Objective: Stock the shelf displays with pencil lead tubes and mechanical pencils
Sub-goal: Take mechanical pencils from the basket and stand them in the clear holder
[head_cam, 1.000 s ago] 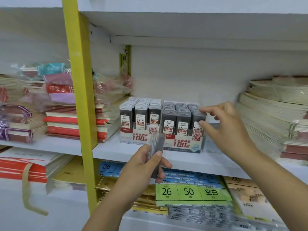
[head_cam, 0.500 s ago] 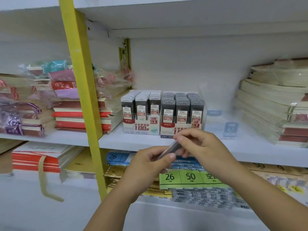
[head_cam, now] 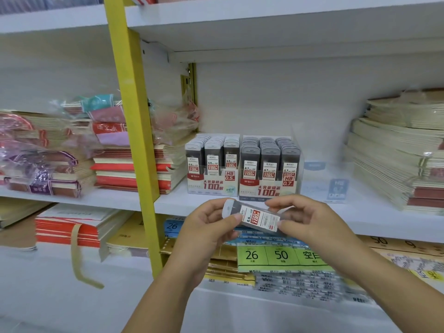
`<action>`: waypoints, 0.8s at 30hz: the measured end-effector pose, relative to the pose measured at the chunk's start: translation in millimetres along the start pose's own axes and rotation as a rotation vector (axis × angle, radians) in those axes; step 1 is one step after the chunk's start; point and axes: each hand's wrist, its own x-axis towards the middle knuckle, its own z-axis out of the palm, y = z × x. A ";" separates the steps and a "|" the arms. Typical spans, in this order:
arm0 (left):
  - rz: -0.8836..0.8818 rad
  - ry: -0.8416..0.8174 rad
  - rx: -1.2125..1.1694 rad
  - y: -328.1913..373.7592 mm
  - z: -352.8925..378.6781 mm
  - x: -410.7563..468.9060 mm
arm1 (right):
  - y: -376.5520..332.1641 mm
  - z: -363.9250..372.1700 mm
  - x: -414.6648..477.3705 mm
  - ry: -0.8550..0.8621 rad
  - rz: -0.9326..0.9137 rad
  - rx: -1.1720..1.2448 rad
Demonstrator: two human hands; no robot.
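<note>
Lying flat between both hands, the pencil lead tube (head_cam: 257,216) now shows its 0.5 label, where half a second ago it was edge-on. The left hand (head_cam: 209,229) pinches its white-capped end and the right hand (head_cam: 312,219) the other, back from the 0.7 display box (head_cam: 269,188) just beyond the knuckles. The 0.5 display box (head_cam: 212,186) stands touching it on the shelf (head_cam: 168,203).

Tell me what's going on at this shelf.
A person holds a lead tube labelled 0.5 in front of the shelf: the left hand grips its capped end, the right hand pinches the other. Behind it stand the HB 0.5 display box and the HB 0.7 display box, side by side, both packed with tubes. The held tube is in neither yet.
</note>
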 end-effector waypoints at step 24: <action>0.399 0.315 0.975 -5.6 -59.1 38.0 | -86.5 40.9 128.6 0.202 -0.492 -0.674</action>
